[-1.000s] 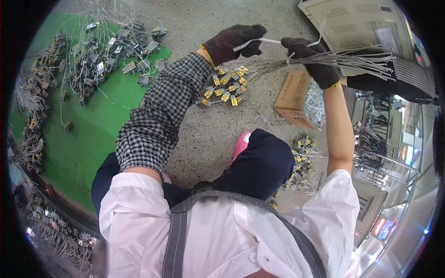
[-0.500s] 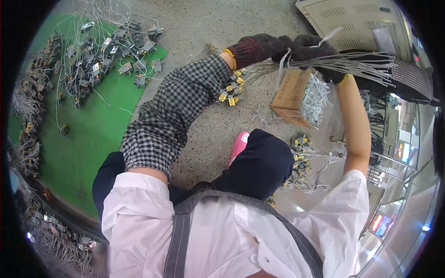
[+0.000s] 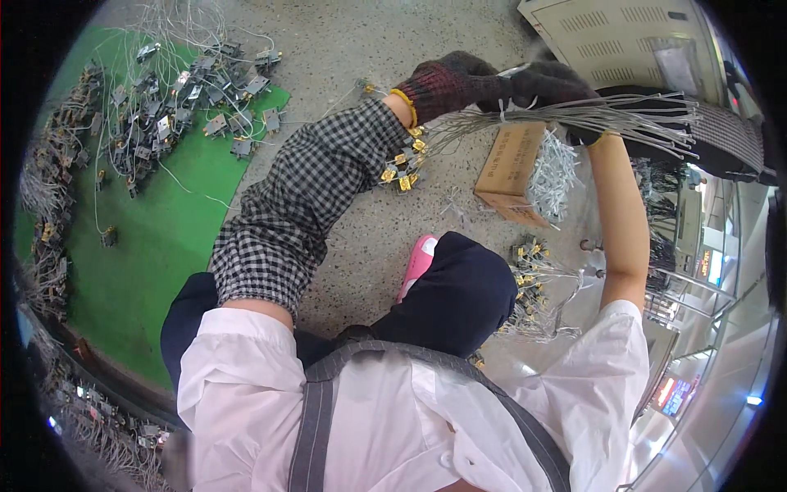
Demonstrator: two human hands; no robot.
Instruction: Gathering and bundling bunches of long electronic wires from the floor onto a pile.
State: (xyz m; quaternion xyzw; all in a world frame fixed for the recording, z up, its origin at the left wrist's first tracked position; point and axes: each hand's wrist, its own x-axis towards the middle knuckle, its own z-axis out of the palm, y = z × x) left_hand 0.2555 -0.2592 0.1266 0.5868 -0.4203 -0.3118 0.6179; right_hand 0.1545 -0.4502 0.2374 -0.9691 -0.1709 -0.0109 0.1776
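My left hand [image 3: 455, 84], in a dark red and black knit glove, closes on a white tie [image 3: 514, 71] above a bundle of thin grey cables [image 3: 623, 115]. My right hand [image 3: 553, 84], in a dark glove, meets it there with its fingers closed on the same tie. The tie loops round the bundle just below my fingertips; the exact grip is partly hidden by the gloves. Loose cable ends fan out to the right beyond my right wrist. At the bundle's left end hang several gold connectors [image 3: 403, 164], near my left wrist.
Under the bundle, a cardboard box [image 3: 504, 168] full of white ties [image 3: 556, 182] stands on the speckled floor. More cabled connectors [image 3: 529, 283] lie by my right knee. Piles of cabled grey modules [image 3: 164, 107] cover parts of the green mat [image 3: 164, 246]. A beige metal cabinet [image 3: 602, 41] stands far right.
The tie's long loose ends have gone from sight between my gloves, and its loop now sits closer round the cables. My hands have drawn nearer together over the bundle.
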